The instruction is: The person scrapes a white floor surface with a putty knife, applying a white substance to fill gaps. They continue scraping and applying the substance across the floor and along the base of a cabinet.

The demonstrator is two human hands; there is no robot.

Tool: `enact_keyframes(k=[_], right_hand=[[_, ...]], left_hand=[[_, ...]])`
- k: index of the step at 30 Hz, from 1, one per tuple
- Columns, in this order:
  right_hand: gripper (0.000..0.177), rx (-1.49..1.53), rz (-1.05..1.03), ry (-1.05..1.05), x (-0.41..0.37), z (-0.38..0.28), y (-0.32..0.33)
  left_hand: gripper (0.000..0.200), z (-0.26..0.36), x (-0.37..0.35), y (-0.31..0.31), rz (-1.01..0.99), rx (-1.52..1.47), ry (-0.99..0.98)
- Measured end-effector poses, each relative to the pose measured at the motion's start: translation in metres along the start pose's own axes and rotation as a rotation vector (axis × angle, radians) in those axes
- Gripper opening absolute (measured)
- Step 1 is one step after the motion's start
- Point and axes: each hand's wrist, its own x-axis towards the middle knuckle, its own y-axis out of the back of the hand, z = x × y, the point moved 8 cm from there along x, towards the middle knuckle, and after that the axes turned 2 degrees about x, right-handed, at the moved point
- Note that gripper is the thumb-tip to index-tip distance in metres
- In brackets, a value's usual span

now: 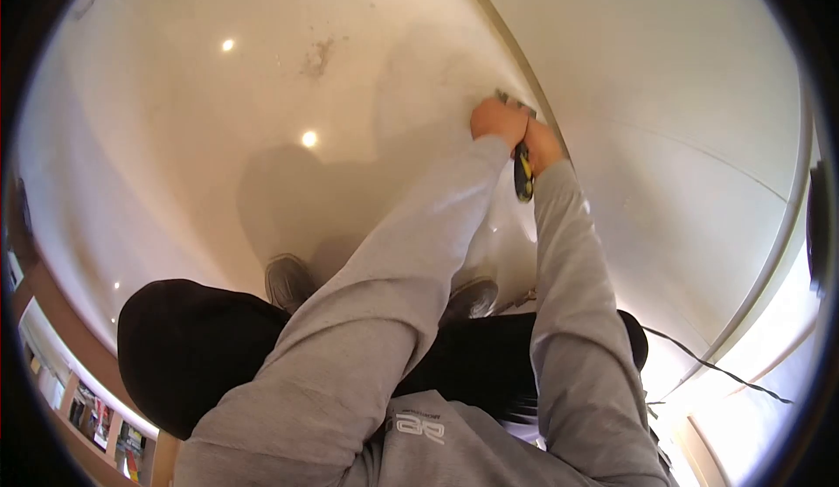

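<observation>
Both hands are together at the upper right of centre, near the seam between the pale floor point(393, 76) and the white wall point(682, 120). My left hand point(498, 120) is closed on the front part of a black and yellow-green tool point(523, 177). Just to its right, my right hand point(544, 144) is closed against the same tool. Its dark handle end sticks out below the hands, and a small dark tip point(502, 96) shows above them. The fingers are largely hidden from view, and the kind of tool cannot be made out.
Two dark shoes point(289, 281) and black-clad knees point(188, 338) are below. A dark smudge point(322, 55) marks the floor. A thin black cable point(717, 367) runs at the lower right. Shelves with small items point(92, 413) stand at the lower left.
</observation>
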Motion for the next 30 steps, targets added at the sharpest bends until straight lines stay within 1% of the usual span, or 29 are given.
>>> enact_keyframes(k=[1, 2, 3, 4, 5, 6, 7, 9, 10, 12, 13, 14, 16, 17, 18, 19, 20, 21, 23, 24, 26, 28, 29, 30], right_hand=[[0.034, -0.045, 0.118, 0.027, -0.003, 0.001, 0.003], [0.037, -0.095, 0.245, 0.036, -0.007, 0.013, 0.016], [0.044, -0.119, 0.246, 0.071, -0.002, 0.018, 0.026], [0.044, -0.131, 0.247, 0.062, -0.009, 0.021, 0.026], [0.046, -0.014, 0.147, -0.008, -0.018, 0.033, 0.017], [0.047, 0.103, 0.044, -0.069, -0.027, 0.04, 0.006], [0.047, 0.096, 0.04, -0.064, -0.04, 0.04, 0.011], [0.046, -0.18, 0.114, -0.06, -0.074, 0.042, 0.02], [0.046, -0.185, 0.123, -0.055, -0.085, 0.043, 0.02], [0.047, -0.471, 0.478, 0.083, -0.109, 0.03, 0.037], [0.051, -0.623, 0.525, 0.081, -0.11, 0.026, 0.049], [0.047, -0.752, 0.563, 0.124, -0.116, 0.018, 0.051], [0.042, -1.135, 0.67, 0.268, -0.115, 0.008, 0.07], [0.042, -1.135, 0.676, 0.276, -0.112, 0.013, 0.079], [0.04, -1.19, 0.708, 0.386, -0.11, 0.014, 0.084], [0.039, -1.24, 0.734, 0.5, -0.107, 0.012, 0.082], [0.039, -1.234, 0.733, 0.508, -0.101, 0.012, 0.08], [0.039, -1.26, 0.729, 0.477, -0.093, 0.013, 0.082], [0.04, -1.276, 0.725, 0.45, -0.081, 0.008, 0.073], [0.038, -1.274, 0.725, 0.463, -0.077, 0.003, 0.065], [0.037, -1.264, 0.73, 0.482, -0.074, -0.012, 0.048], [0.037, -1.283, 0.616, 0.4, -0.065, -0.021, 0.033], [0.037, -1.276, 0.619, 0.411, -0.06, -0.028, 0.026], [0.036, -1.27, 0.56, 0.52, -0.055, -0.036, 0.009]], left_hand=[[0.039, -0.008, -0.002, -0.001, -0.006, -0.045, 0.06], [0.039, -0.011, -0.007, -0.003, -0.015, -0.05, 0.072], [0.041, -0.017, -0.012, -0.005, -0.038, -0.107, 0.113], [0.043, -0.024, -0.014, -0.006, -0.056, -0.165, 0.152], [0.043, -0.032, -0.022, -0.005, -0.056, -0.173, 0.168], [0.044, -0.035, -0.03, 0.001, -0.009, -0.131, 0.145], [0.046, -0.032, -0.038, 0.0, 0.039, -0.087, 0.113], [0.049, -0.033, -0.05, 0.002, 0.044, -0.139, 0.136], [0.051, -0.035, -0.053, 0.002, 0.049, -0.182, 0.159], [0.051, -0.038, -0.058, -0.011, 0.003, -0.18, 0.134], [0.051, -0.042, -0.058, -0.022, -0.036, -0.171, 0.106], [0.051, -0.049, -0.058, -0.027, -0.036, -0.177, 0.103], [0.047, -0.063, -0.061, -0.064, -0.33, -0.236, 0.126], [0.045, -0.067, -0.062, -0.068, -0.318, -0.242, 0.111], [0.043, -0.07, -0.063, -0.071, -0.307, -0.248, 0.096], [0.042, -0.063, -0.074, -0.052, -0.416, -0.283, 0.13], [0.04, -0.061, -0.081, -0.04, -0.523, -0.315, 0.164], [0.04, -0.064, -0.08, -0.036, -0.521, -0.314, 0.16], [0.045, -0.066, -0.072, -0.021, -0.428, -0.337, 0.139], [0.045, -0.069, -0.069, -0.015, -0.429, -0.331, 0.135], [0.036, -0.074, -0.062, -0.003, -0.479, -0.345, 0.136], [0.035, -0.078, -0.063, 0.005, -0.469, -0.366, 0.162], [0.035, -0.081, -0.062, 0.008, -0.451, -0.374, 0.179], [0.034, -0.085, -0.061, 0.011, -0.43, -0.385, 0.197]])
